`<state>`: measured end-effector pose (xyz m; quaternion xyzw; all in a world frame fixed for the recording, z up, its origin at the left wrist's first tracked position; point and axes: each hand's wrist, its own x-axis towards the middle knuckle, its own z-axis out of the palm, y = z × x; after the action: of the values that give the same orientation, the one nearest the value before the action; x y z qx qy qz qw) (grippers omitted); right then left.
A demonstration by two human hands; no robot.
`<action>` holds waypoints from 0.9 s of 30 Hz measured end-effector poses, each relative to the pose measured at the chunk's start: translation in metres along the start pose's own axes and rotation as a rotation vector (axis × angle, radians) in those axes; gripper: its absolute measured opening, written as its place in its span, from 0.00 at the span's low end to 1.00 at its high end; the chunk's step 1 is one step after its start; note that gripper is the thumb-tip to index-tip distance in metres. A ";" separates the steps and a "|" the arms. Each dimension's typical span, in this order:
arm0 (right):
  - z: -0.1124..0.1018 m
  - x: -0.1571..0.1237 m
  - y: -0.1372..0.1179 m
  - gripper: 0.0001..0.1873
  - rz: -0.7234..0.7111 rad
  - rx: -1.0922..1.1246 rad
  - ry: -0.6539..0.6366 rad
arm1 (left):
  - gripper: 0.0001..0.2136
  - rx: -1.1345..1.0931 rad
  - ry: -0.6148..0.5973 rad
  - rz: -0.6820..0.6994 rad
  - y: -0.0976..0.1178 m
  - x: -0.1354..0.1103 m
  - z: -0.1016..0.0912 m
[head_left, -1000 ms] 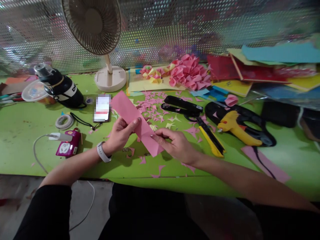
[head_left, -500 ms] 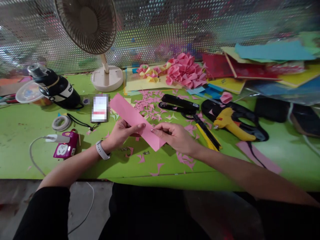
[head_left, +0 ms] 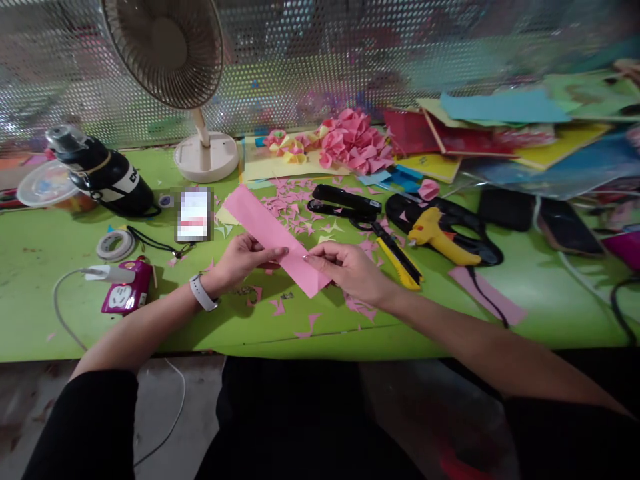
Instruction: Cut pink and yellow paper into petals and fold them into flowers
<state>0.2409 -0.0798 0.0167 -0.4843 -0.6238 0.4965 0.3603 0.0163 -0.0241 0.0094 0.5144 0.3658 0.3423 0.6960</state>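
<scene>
A long strip of pink paper (head_left: 267,230) is held slantwise above the green table, its upper end to the left and its lower end toward me. My left hand (head_left: 247,258) pinches its near edge around the middle, thumb on top and fingers underneath. Closed on the right edge near the lower end is my right hand (head_left: 350,269), thumb and forefinger on the paper. Pink paper scraps (head_left: 293,207) lie scattered beneath and beyond the strip. Just past my right hand are a black stapler (head_left: 345,200) and a yellow-and-black cutter (head_left: 397,257).
Behind the scraps sits a heap of pink paper flowers (head_left: 353,141). A yellow glue gun (head_left: 440,239) lies to the right, with stacked coloured paper (head_left: 505,107) farther back. A fan (head_left: 207,159), black bottle (head_left: 113,175), phone (head_left: 194,215), tape roll (head_left: 116,245) and purple socket block (head_left: 127,290) occupy the left.
The view has turned slightly to the right, so the table items appear shifted left. Both hands keep their hold on the pink strip, with almost no movement.
</scene>
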 end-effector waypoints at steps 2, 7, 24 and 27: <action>0.000 -0.003 0.002 0.16 0.019 0.005 0.002 | 0.15 0.007 0.021 0.018 0.001 0.001 -0.001; -0.004 -0.010 0.006 0.15 0.074 0.007 0.013 | 0.16 0.045 -0.020 -0.014 -0.002 0.002 -0.005; -0.011 -0.018 0.009 0.17 0.175 -0.016 -0.013 | 0.22 -0.070 -0.034 -0.087 -0.005 -0.002 0.002; -0.016 -0.023 0.012 0.18 0.187 -0.029 -0.020 | 0.21 -0.069 0.019 -0.044 -0.004 -0.001 0.000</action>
<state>0.2655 -0.0971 0.0094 -0.5408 -0.5862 0.5238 0.2992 0.0163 -0.0258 0.0054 0.4788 0.3716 0.3439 0.7172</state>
